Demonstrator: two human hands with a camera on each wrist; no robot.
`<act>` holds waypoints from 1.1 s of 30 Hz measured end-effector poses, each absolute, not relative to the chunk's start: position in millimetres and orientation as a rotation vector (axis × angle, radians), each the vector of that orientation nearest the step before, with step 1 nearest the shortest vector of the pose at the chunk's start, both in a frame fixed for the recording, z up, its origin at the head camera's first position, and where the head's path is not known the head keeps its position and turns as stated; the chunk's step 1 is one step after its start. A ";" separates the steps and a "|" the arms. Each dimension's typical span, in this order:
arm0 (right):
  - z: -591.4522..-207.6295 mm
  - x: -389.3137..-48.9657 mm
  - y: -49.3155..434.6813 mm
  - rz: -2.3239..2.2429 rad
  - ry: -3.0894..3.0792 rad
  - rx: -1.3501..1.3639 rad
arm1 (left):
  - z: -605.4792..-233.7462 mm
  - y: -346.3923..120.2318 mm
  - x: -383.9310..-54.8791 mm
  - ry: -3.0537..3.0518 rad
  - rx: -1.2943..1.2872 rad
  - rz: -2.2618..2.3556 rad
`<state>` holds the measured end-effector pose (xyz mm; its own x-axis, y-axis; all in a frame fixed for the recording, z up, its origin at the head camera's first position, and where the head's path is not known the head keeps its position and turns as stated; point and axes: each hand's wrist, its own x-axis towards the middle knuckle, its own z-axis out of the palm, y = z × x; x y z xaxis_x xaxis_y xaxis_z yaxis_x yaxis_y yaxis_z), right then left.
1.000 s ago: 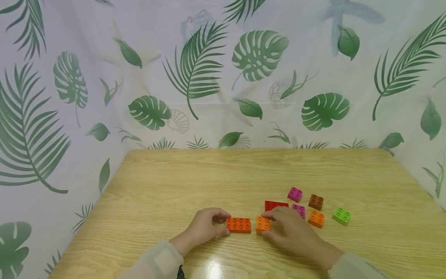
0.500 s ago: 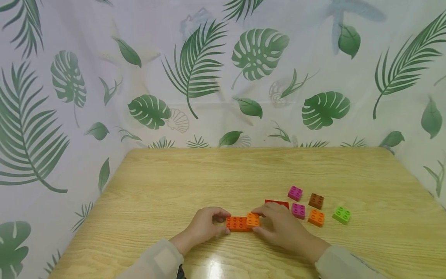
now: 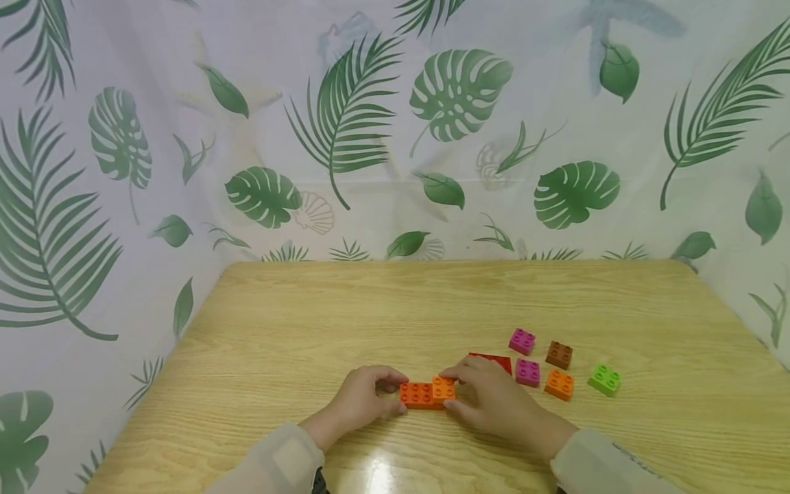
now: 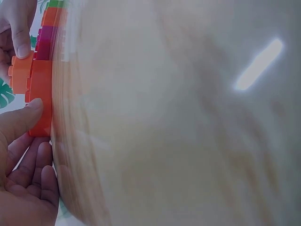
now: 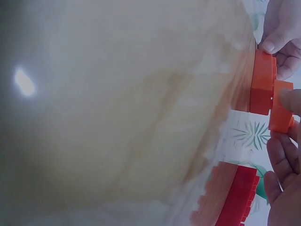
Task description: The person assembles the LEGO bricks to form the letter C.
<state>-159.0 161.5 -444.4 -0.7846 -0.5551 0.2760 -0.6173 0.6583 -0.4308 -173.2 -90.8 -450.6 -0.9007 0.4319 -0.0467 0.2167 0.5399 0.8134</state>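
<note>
Since 1.0 s ago, the small orange brick [image 3: 443, 389] has shifted left, from beside the long red-orange brick [image 3: 416, 396] to atop its right end; full seating cannot be told. Both lie between the left hand [image 3: 361, 400], pinching the long brick's left end, and the right hand [image 3: 498, 405], pinching the small brick.

The yellow wooden counter [image 3: 308, 309] held a long orange-red brick [image 3: 416, 396] on its near side. To the right lay a red brick [image 3: 503, 363], two pink bricks [image 3: 522, 341], a brown brick [image 3: 559, 355], an orange brick [image 3: 559, 385] and a green brick [image 3: 604, 380].
</note>
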 end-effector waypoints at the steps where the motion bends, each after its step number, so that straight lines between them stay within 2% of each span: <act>1: -444.1 -159.0 161.6 0.786 -2.756 0.976 | -450.3 -90.7 -173.0 2.536 0.544 1.289; 23: -445.3 -158.1 162.8 0.869 -2.884 0.870 | -452.3 -91.2 -172.6 2.533 0.549 1.305; 33: -447.6 -151.9 174.9 0.945 -2.756 0.806 | -451.3 -91.0 -171.6 2.505 0.533 1.321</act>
